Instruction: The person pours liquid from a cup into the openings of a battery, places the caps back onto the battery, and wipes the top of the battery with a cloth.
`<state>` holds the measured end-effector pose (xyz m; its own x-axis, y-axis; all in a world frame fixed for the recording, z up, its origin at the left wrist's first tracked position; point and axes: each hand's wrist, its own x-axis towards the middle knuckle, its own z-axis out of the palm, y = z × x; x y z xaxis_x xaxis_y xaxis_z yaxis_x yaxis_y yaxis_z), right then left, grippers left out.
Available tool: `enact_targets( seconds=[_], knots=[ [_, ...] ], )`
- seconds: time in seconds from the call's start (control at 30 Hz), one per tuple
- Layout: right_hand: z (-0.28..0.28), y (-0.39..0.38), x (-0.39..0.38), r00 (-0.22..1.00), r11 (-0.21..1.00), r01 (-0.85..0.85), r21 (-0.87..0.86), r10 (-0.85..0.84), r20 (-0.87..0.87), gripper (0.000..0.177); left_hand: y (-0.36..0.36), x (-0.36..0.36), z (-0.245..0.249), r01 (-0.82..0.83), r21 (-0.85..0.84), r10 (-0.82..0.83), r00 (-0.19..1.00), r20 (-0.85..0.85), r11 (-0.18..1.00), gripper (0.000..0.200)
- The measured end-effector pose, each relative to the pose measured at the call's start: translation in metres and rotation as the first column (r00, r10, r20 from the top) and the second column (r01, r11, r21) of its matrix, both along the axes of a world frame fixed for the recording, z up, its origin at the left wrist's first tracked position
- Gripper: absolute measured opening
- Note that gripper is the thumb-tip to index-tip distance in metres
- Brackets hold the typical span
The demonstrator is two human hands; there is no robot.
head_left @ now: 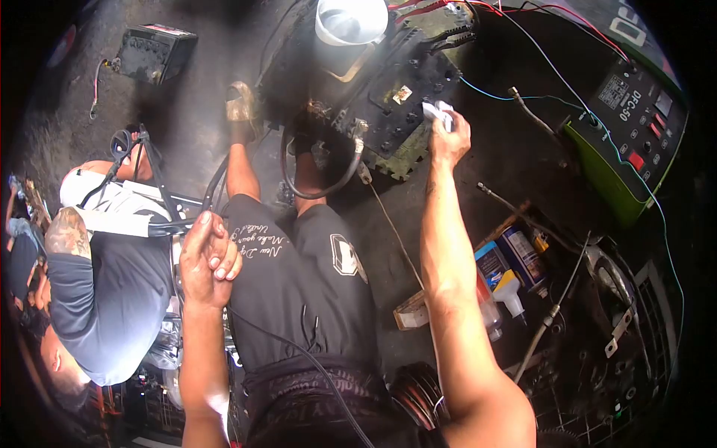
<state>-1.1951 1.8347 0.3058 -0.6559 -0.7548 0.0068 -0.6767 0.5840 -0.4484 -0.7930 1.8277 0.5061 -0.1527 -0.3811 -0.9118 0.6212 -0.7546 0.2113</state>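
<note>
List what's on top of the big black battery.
On the battery, a white tub stands at the far end, a small sticker sits mid-top, and the right hand presses a white cloth on its near corner. Whatever lies under cloth and hand is hidden.

a crumpled white rag [438,112] sits bunched in the upper middle of the frame, pressed against the right edge of a black battery [388,123] (grimy, tilted, caps in rows).

Repair workshop: car battery [396,97], green charger [631,142], cables, oily floor [478,149].

Two batteries [153,51] [396,97], one charger [627,142] (green)
</note>
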Motion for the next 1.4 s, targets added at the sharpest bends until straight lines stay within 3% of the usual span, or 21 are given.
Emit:
enact_targets(
  seconds=[0.07, 0.23, 0.47, 0.53, 0.57, 0.6, 0.63, 0.67, 0.7, 0.73, 0.77, 0.83, 0.9, 0.97, 1.07, 1.17, 1.23, 1.3, 1.37, 1.4],
  knots=[
    [-0.014, -0.011, -0.001, 0.983, 0.983, -0.183, -0.016, 0.182, -0.033, 0.022, 0.002, 0.006, -0.002, -0.009, 0.017, 0.008, 1.0, 0.018, 1.0, 0.025],
    [-0.019, -0.02, -0.006, 0.942, 0.936, -0.335, 0.112, 0.336, 0.011, 0.026, 0.0, 0.018, -0.001, 0.026, 0.072, -0.034, 0.993, 0.117, 0.997, 0.026],
    [-0.019, -0.028, 0.005, 0.998, 0.949, -0.049, 0.31, 0.055, -0.009, 0.036, -0.005, 0.005, -0.006, 0.001, 0.094, -0.011, 0.994, 0.107, 0.996, 0.025],
    [-0.013, -0.036, 0.01, 0.982, 0.915, 0.163, 0.369, -0.186, 0.028, 0.038, -0.006, 0.003, -0.006, 0.012, 0.095, -0.021, 0.995, 0.094, 0.995, 0.025],
    [-0.016, -0.035, 0.006, 0.982, 0.913, 0.168, 0.371, -0.189, 0.02, 0.038, -0.006, 0.003, -0.005, 0.017, 0.101, -0.026, 0.996, 0.087, 0.995, 0.025],
    [-0.025, -0.035, -0.001, 0.81, 0.848, 0.427, 0.313, -0.513, 0.285, 0.037, -0.006, 0.001, -0.006, 0.021, 0.104, -0.029, 0.997, 0.075, 0.994, 0.025],
    [-0.032, -0.032, -0.01, 0.482, 0.692, 0.646, 0.324, -0.698, 0.53, 0.036, -0.006, 0.001, -0.007, 0.021, 0.104, -0.028, 0.998, 0.063, 0.994, 0.025],
    [-0.027, -0.031, -0.014, 0.383, 0.655, 0.678, 0.332, -0.701, 0.602, 0.032, -0.004, 0.004, -0.007, 0.017, 0.092, -0.024, 0.997, 0.076, 0.996, 0.025],
    [-0.02, -0.025, -0.018, 0.389, 0.655, 0.681, 0.328, -0.703, 0.595, 0.032, -0.003, 0.006, -0.007, 0.013, 0.08, -0.021, 0.996, 0.089, 0.997, 0.025],
    [-0.011, -0.015, -0.022, 0.748, 0.826, 0.486, 0.284, -0.562, 0.353, 0.03, -0.002, 0.009, -0.009, 0.005, 0.084, -0.013, 0.995, 0.095, 0.996, 0.024],
    [-0.003, -0.011, -0.022, 0.958, 0.916, 0.242, 0.32, -0.277, 0.069, 0.028, -0.003, 0.011, -0.011, 0.005, 0.084, -0.013, 0.996, 0.089, 0.996, 0.024],
    [-0.004, -0.003, -0.022, 0.993, 0.984, -0.115, 0.134, 0.114, 0.015, 0.03, -0.002, 0.014, -0.015, -0.003, 0.098, -0.008, 0.994, 0.112, 0.995, 0.024],
    [-0.009, -0.004, -0.019, 0.947, 0.942, -0.32, 0.097, 0.317, 0.041, 0.032, -0.003, 0.015, -0.017, 0.008, 0.099, -0.019, 0.993, 0.112, 0.995, 0.024],
    [-0.009, -0.01, -0.01, 0.9, 0.893, -0.432, 0.122, 0.436, -0.007, 0.03, -0.004, 0.014, -0.017, 0.069, 0.125, -0.093, 0.976, 0.195, 0.99, 0.023],
    [-0.016, -0.017, -0.015, 0.881, 0.865, -0.469, 0.18, 0.473, 0.022, 0.027, 0.0, 0.02, -0.019, 0.09, 0.108, -0.114, 0.964, 0.242, 0.99, 0.023],
    [-0.015, -0.023, -0.01, 0.905, 0.876, -0.419, 0.239, 0.423, 0.038, 0.024, 0.002, 0.025, -0.023, 0.092, 0.117, -0.119, 0.96, 0.253, 0.989, 0.022],
    [-0.016, -0.026, 0.0, 0.994, 0.949, -0.113, 0.293, 0.105, 0.043, 0.026, 0.001, 0.023, -0.026, 0.098, 0.118, -0.126, 0.959, 0.255, 0.988, 0.022],
    [-0.014, -0.037, 0.012, 0.98, 0.928, 0.16, 0.336, -0.19, 0.058, 0.034, 0.0, 0.021, -0.029, 0.097, 0.129, -0.125, 0.965, 0.231, 0.987, 0.023],
    [-0.021, -0.039, 0.01, 0.944, 0.884, 0.302, 0.358, -0.33, 0.018, 0.038, -0.002, 0.015, -0.027, 0.079, 0.134, -0.105, 0.974, 0.201, 0.988, 0.023],
    [-0.022, -0.038, 0.007, 0.896, 0.869, 0.359, 0.342, -0.424, 0.136, 0.039, -0.002, 0.011, -0.026, 0.084, 0.137, -0.109, 0.976, 0.186, 0.987, 0.023]
  ],
)
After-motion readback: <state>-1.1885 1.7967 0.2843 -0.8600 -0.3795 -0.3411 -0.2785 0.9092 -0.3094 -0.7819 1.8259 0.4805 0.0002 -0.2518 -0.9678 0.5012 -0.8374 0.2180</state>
